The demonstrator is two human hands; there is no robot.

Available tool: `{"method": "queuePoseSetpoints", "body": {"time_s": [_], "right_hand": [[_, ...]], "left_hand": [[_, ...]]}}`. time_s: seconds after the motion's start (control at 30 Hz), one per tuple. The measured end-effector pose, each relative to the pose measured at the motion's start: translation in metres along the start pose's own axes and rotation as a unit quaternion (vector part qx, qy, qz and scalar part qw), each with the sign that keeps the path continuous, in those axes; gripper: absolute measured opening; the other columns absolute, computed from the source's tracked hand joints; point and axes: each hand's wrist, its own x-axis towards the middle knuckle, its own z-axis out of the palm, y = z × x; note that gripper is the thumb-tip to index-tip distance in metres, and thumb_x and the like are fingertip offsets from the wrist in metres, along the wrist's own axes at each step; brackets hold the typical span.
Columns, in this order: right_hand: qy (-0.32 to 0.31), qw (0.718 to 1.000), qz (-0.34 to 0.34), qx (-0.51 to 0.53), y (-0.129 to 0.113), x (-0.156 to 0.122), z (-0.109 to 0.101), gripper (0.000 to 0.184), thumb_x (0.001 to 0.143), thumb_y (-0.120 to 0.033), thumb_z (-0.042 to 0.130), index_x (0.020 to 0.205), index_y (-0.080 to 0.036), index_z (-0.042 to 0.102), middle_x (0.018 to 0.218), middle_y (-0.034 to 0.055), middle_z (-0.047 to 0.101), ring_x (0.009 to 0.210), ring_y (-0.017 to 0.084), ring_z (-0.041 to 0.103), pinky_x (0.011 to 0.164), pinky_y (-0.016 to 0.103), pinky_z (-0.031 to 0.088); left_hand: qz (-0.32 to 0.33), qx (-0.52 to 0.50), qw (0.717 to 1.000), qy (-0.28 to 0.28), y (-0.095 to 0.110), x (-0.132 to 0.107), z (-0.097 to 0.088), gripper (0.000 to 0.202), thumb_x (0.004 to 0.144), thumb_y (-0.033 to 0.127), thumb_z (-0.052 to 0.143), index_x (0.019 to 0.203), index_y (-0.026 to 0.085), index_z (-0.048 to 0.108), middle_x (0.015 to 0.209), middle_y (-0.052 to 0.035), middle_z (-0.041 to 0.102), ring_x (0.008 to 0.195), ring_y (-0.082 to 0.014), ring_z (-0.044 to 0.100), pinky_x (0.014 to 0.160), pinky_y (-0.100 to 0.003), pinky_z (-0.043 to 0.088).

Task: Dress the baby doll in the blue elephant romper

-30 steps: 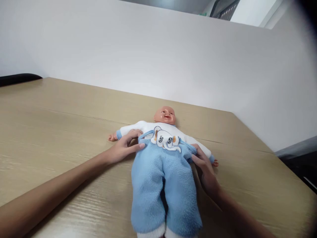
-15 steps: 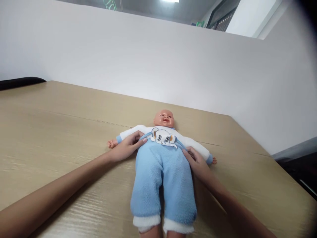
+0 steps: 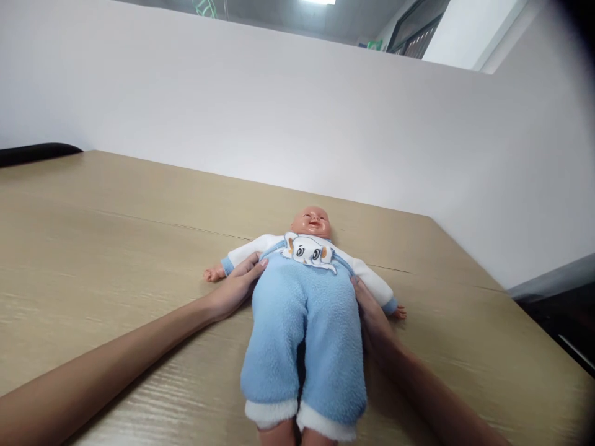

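Head view shows a wooden table (image 3: 116,248) with a baby doll (image 3: 310,222) lying face up in blue fleece dungarees (image 3: 302,322), the left hand (image 3: 232,288) pressed flat, fingers outstretched, against its waist, the right hand (image 3: 372,313) along the opposite flank, its grip hidden.

I saw bright, even light from above the doll (image 3: 304,310), soft shadows beside it, dark vignetting far to its right.
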Motion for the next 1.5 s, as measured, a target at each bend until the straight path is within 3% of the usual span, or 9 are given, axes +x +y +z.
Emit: {"method": "queuePoseSetpoints", "body": {"time_s": [0.3, 0.43, 0.53, 0.73, 0.87, 1.03, 1.17, 1.37, 1.5], "right_hand": [[0.055, 0.997, 0.018, -0.043, -0.021, -0.001, 0.001, 0.063, 0.078, -0.075, 0.081, 0.12, -0.028, 0.078, 0.149, 0.0073, 0.068, 0.152, 0.035, 0.049, 0.131, 0.045, 0.033], [0.037, 0.994, -0.017, -0.105, -0.026, 0.002, -0.004, 0.049, 0.078, -0.074, 0.08, 0.097, -0.03, 0.076, 0.112, 0.0041, 0.076, 0.122, 0.033, 0.063, 0.108, 0.039, 0.051], [0.013, 0.989, -0.059, -0.136, -0.028, 0.001, -0.006, 0.04, 0.084, -0.066, 0.078, 0.082, -0.028, 0.066, 0.086, 0.0007, 0.063, 0.09, 0.025, 0.058, 0.082, 0.033, 0.052], [-0.045, 0.985, -0.091, -0.142, -0.047, -0.002, -0.001, 0.028, 0.095, -0.05, 0.068, 0.087, -0.025, 0.06, 0.084, -0.0023, 0.052, 0.08, 0.019, 0.048, 0.076, 0.028, 0.045], [-0.086, 0.98, -0.065, -0.167, -0.082, 0.019, 0.012, 0.033, 0.093, -0.057, 0.069, 0.096, -0.025, 0.062, 0.082, -0.0032, 0.056, 0.076, 0.017, 0.052, 0.069, 0.027, 0.044], [-0.067, 0.95, -0.151, -0.264, -0.115, 0.061, 0.057, 0.036, 0.092, -0.059, 0.07, 0.099, -0.024, 0.063, 0.095, 0.0017, 0.071, 0.088, 0.02, 0.066, 0.078, 0.03, 0.05], [-0.155, 0.855, -0.214, -0.446, -0.125, 0.087, 0.114, 0.026, 0.1, -0.046, 0.064, 0.105, -0.022, 0.071, 0.108, 0.0088, 0.077, 0.1, 0.025, 0.071, 0.091, 0.039, 0.053], [-0.504, 0.579, -0.263, -0.585, -0.12, 0.123, 0.188, 0.036, 0.09, -0.016, 0.072, 0.124, -0.027, 0.072, 0.132, 0.0065, 0.075, 0.115, 0.027, 0.071, 0.091, 0.036, 0.054], [-0.517, 0.519, -0.274, -0.623, -0.106, 0.128, 0.215, 0.022, 0.093, -0.017, 0.067, 0.111, -0.026, 0.075, 0.114, 0.0051, 0.079, 0.096, 0.025, 0.074, 0.073, 0.034, 0.051]], "left_hand": [[0.068, 0.226, 0.97, -0.051, 0.014, 0.008, -0.018, 0.04, 0.102, 0.061, 0.062, 0.115, 0.024, 0.066, 0.108, -0.0022, 0.067, 0.099, -0.0227, 0.057, 0.092, -0.032, 0.043], [0.068, 0.221, 0.971, -0.056, 0.021, 0.007, -0.019, 0.04, 0.102, 0.061, 0.063, 0.109, 0.022, 0.067, 0.104, -0.0014, 0.064, 0.099, -0.0225, 0.055, 0.093, -0.032, 0.04], [0.085, 0.175, 0.98, -0.03, 0.02, 0.007, -0.017, 0.038, 0.101, 0.059, 0.064, 0.103, 0.021, 0.067, 0.101, -0.0014, 0.061, 0.098, -0.0221, 0.053, 0.092, -0.032, 0.039], [0.153, 0.16, 0.975, 0.018, 0.014, 0.007, -0.011, 0.035, 0.101, 0.055, 0.066, 0.101, 0.02, 0.064, 0.098, -0.0007, 0.059, 0.094, -0.0191, 0.052, 0.086, -0.03, 0.041], [0.208, 0.199, 0.956, 0.053, 0.008, 0.006, -0.011, 0.03, 0.103, 0.05, 0.067, 0.108, 0.021, 0.065, 0.102, -0.0009, 0.062, 0.096, -0.0183, 0.056, 0.087, -0.03, 0.044], [0.251, 0.24, 0.932, 0.104, 0.001, 0.006, -0.014, 0.023, 0.107, 0.046, 0.062, 0.111, 0.023, 0.062, 0.104, -0.0004, 0.063, 0.095, -0.0164, 0.059, 0.087, -0.03, 0.046], [0.282, 0.259, 0.917, 0.115, -0.001, 0.005, -0.013, 0.018, 0.108, 0.041, 0.061, 0.114, 0.025, 0.062, 0.104, -0.0007, 0.064, 0.095, -0.0165, 0.06, 0.086, -0.03, 0.048], [0.334, 0.278, 0.894, 0.106, 0.001, 0.003, -0.01, 0.009, 0.109, 0.032, 0.06, 0.109, 0.024, 0.062, 0.099, -0.0002, 0.063, 0.093, -0.0152, 0.059, 0.084, -0.028, 0.047], [0.35, 0.275, 0.89, 0.102, 0.003, 0.002, -0.009, 0.007, 0.109, 0.03, 0.06, 0.108, 0.023, 0.061, 0.099, -0.0006, 0.063, 0.091, -0.0146, 0.058, 0.082, -0.027, 0.047]]}}
